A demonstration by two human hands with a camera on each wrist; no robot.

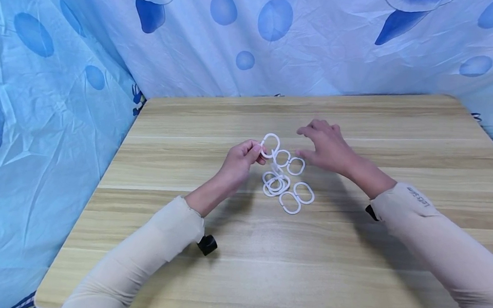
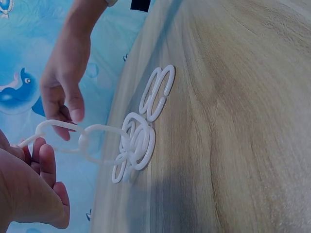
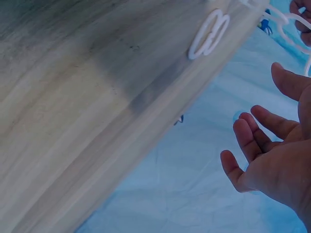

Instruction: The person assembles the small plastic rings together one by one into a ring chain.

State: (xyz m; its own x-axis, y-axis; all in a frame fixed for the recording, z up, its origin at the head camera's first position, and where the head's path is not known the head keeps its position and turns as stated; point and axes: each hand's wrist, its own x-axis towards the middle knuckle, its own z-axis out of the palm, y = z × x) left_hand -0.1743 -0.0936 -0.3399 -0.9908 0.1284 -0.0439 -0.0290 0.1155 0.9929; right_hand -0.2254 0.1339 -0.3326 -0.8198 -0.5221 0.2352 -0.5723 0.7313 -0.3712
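White oval plastic links hang in a short chain between the two hands in the head view. My left hand [image 1: 239, 162] pinches the top link [image 1: 271, 135] between thumb and fingers, above the table. From it the chain runs down to a small heap of overlapping links [image 2: 151, 141] on the tabletop. Another white link [image 1: 296, 158] hangs at the right side of the chain, near my right thumb. My right hand [image 1: 328, 149] hovers to the right with fingers spread and loosely bent, holding nothing; the right wrist view shows its palm and fingers [image 3: 245, 138] apart from the links.
Two white links [image 1: 289, 213] lie together on the wooden table [image 1: 262, 273], right of the heap. Blue patterned curtains [image 1: 184, 65] stand behind the table and at its left. A black wrist device [image 1: 207, 245] sits below the left sleeve.
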